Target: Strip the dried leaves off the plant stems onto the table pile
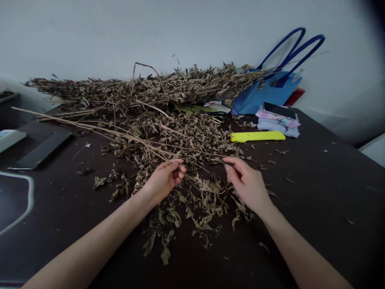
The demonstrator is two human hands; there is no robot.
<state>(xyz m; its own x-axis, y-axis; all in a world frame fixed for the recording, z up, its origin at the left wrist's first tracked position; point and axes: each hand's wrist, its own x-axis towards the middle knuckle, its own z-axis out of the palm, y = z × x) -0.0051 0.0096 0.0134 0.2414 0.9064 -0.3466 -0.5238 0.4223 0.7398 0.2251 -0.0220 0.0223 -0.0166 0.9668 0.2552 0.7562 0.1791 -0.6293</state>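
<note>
Brown dry stems (132, 138) sit pinched in the left hand (167, 177), running out to 10 o'clock over the leaf pile (192, 132) at 12. Right hand (248, 182), at 3 o'clock of the left: finger and thumb nearly together by a thin stem end; can't tell if it grips. Risks: stems look brittle, could snap if bent hard; a wide swing could clip the dark slab (43, 150) at 9 or scatter leaves across the desk (325, 196).

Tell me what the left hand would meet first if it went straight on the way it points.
The left hand would probably meet the heap of dried leaves just beyond its fingertips; depth is unclear, so it might pass above them.
</note>
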